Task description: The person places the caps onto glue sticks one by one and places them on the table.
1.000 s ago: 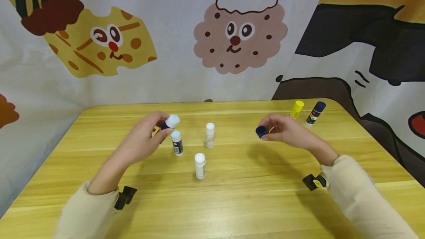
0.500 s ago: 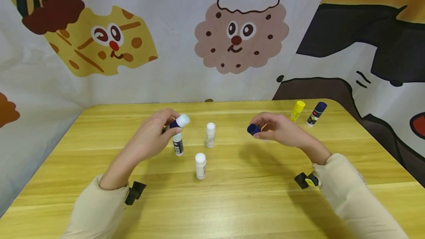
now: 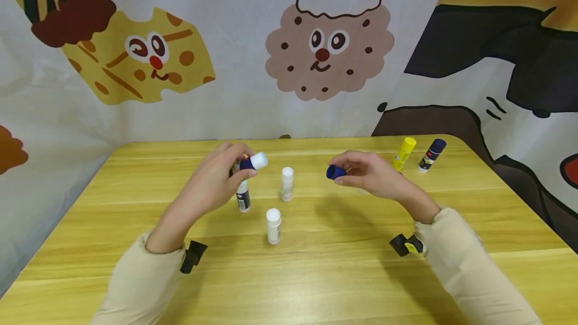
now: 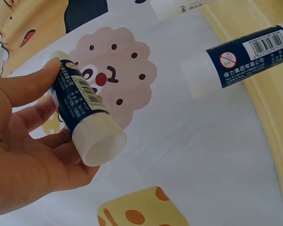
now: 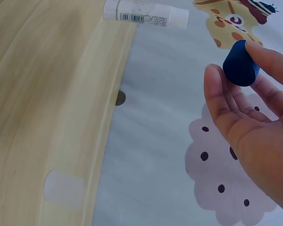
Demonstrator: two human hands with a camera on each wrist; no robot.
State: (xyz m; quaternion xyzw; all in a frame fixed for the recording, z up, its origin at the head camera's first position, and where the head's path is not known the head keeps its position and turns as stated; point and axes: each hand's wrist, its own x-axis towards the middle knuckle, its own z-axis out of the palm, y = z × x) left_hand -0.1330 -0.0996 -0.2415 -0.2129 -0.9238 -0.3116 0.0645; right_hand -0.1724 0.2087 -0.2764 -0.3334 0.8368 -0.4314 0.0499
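Observation:
In the head view my left hand [image 3: 212, 179] pinches an uncapped glue stick [image 3: 257, 161] with a navy label, tilted so its whitish end faces right. The left wrist view shows thumb and fingers around the glue stick's label [image 4: 78, 94]. Across from it, my right hand [image 3: 372, 174] holds a navy cap [image 3: 335, 172] between thumb and fingertips, its hollow end towards the glue stick. A gap separates the two. The cap [image 5: 240, 66] also shows in the right wrist view. Just below the left hand stands another navy-labelled glue stick [image 3: 243, 199], its top partly hidden.
Two white glue sticks, one farther back [image 3: 287, 184] and one nearer [image 3: 273, 226], stand upright mid-table. At the back right are a yellow glue stick [image 3: 404, 153] and a navy-capped one [image 3: 432, 155]. A pale flat patch [image 5: 63, 188] lies on the wooden table [image 3: 325, 285].
Both hands have moved towards each other: the left one rightward with the glue stick, tipping it nearer level, the right one leftward with the cap. The standing glue sticks have stayed put.

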